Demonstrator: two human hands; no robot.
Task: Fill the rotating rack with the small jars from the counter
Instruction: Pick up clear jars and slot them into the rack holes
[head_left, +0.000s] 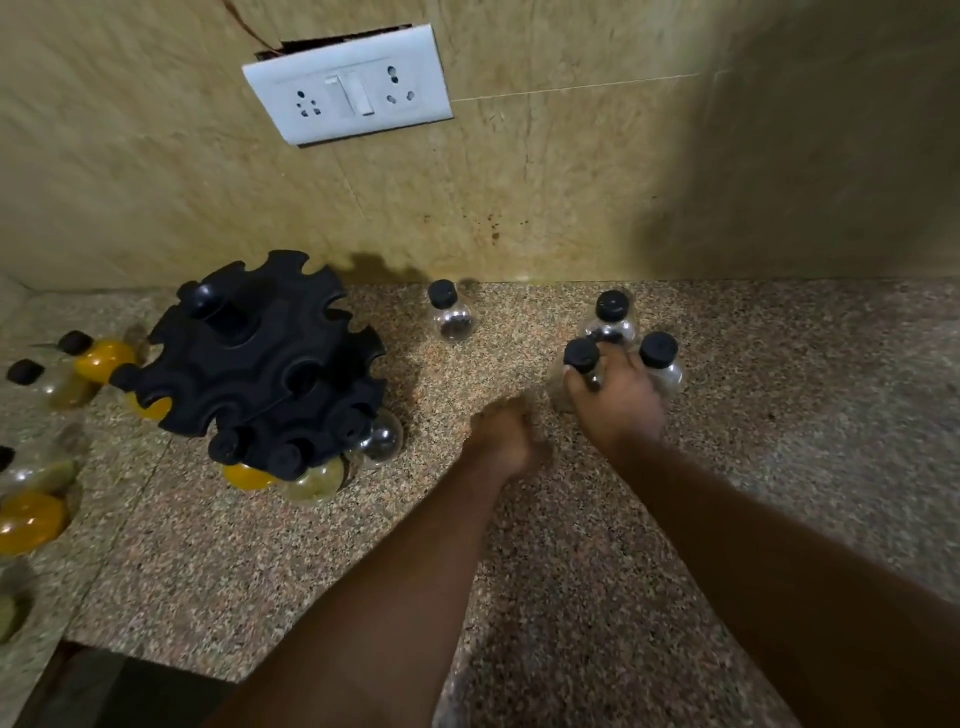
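Note:
The black rotating rack (260, 348) stands at the left of the granite counter with several black-capped jars hanging in its lower slots, among them a clear one (383, 440) and a yellow one (244, 477). My right hand (618, 395) grips the neck of a clear jar (582, 356) in a group of three at the right; the other two jars (612, 312) (661, 358) stand beside it. A lone clear jar (451, 317) stands near the wall. My left hand (501, 434) hovers blurred over the counter, fingers curled, holding nothing visible.
More jars with yellow and greenish contents (101, 358) (28, 522) lie on the counter left of the rack. A white socket plate (348, 83) is on the tiled wall behind. The counter's front edge (156, 660) drops off at the lower left.

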